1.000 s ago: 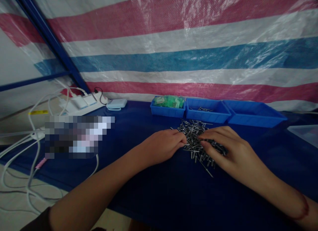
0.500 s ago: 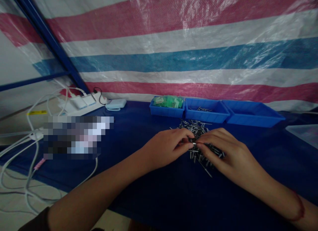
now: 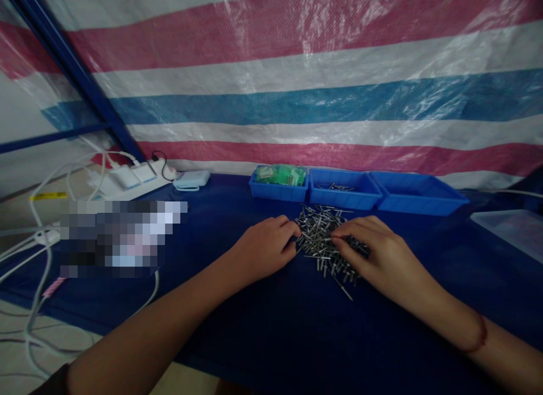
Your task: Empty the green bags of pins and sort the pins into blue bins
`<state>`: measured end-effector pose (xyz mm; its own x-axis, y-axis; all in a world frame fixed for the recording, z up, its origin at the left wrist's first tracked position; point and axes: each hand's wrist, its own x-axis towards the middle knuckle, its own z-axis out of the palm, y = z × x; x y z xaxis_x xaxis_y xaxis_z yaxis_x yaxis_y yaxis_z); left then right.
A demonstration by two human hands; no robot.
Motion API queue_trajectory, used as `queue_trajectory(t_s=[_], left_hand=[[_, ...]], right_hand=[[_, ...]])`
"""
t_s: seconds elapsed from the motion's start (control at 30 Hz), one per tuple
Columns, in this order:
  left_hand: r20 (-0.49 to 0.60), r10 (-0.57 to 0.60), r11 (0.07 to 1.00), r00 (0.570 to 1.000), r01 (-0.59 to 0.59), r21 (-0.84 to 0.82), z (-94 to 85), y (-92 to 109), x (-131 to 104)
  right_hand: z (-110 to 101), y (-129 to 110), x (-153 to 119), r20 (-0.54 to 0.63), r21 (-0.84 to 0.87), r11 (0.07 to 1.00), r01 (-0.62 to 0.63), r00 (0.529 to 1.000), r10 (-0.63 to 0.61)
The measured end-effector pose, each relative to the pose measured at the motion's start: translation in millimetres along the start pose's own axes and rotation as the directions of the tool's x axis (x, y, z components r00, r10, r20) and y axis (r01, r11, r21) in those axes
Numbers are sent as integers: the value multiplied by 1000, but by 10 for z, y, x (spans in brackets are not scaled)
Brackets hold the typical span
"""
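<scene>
The heap of pins (image 3: 324,239) lies between my curled left hand (image 3: 265,250) and my right hand (image 3: 377,253), whose fingertips rest spread on it.

Both forearms are seen bare from elbow to wrist. No gloves, rings or watch are worn on the left hand (image 3: 263,250) or the right hand (image 3: 377,259). A thin red cord bracelet (image 3: 477,341) is worn round the right wrist, sitting snug against it. At the lower left edge of the view, a dark sleeve hem (image 3: 55,381) is seen at the upper part of the left arm. Fingernails are kept short and unpainted where they can be made out.
</scene>
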<state>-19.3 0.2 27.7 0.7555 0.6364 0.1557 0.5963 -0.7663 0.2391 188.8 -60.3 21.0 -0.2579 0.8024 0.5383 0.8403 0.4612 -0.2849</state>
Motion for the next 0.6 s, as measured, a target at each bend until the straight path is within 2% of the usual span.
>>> queue_trajectory(t_s=[0.27,0.47,0.53,0.6], left_hand=[[-12,-79,996,997,79,49,25,-39,24],[-50,-96,973,994,105,204,1,-12,33],[-103,-78,972,992,99,214,-44,31,33],[-151,13,986,989,13,169,-90,92,26]], right_hand=[[-18,-32,4,-21,19,1000,-7,1000,7],[-25,-52,-16,-31,25,1000,14,999,-14],[-21,-73,-27,-34,42,999,11,999,-10],[-19,-104,-37,-31,71,998,-4,1000,6]])
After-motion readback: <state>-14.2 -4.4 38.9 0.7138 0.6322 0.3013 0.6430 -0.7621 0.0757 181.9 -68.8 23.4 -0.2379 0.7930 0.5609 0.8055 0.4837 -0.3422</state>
